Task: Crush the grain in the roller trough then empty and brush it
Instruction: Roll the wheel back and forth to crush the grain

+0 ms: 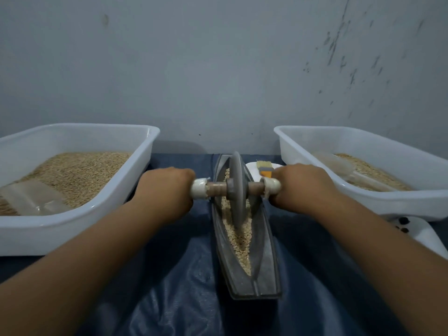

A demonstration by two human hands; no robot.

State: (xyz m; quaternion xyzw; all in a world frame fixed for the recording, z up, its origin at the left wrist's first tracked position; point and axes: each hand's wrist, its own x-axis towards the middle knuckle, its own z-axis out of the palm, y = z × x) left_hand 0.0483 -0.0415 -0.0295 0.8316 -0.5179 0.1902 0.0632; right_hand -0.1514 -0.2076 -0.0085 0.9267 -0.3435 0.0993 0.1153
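Note:
A long grey boat-shaped trough (266, 270) lies lengthwise in front of me on a blue sheet. Pale grain (241, 241) fills its groove. A grey roller disc (236, 187) stands upright in the groove toward the far half, on a wooden axle with white-wrapped ends. My left hand (167, 190) grips the left handle end. My right hand (303, 187) grips the right handle end. A small brush (264, 169) with pale bristles and an orange ferrule lies on a white plate behind my right hand.
A white tub (80, 219) of grain with a clear scoop (34, 200) stands at the left. Another white tub (388, 202) with grain and a scoop (339, 167) stands at the right. A white tray corner (421, 234) shows near right. A grey wall rises behind.

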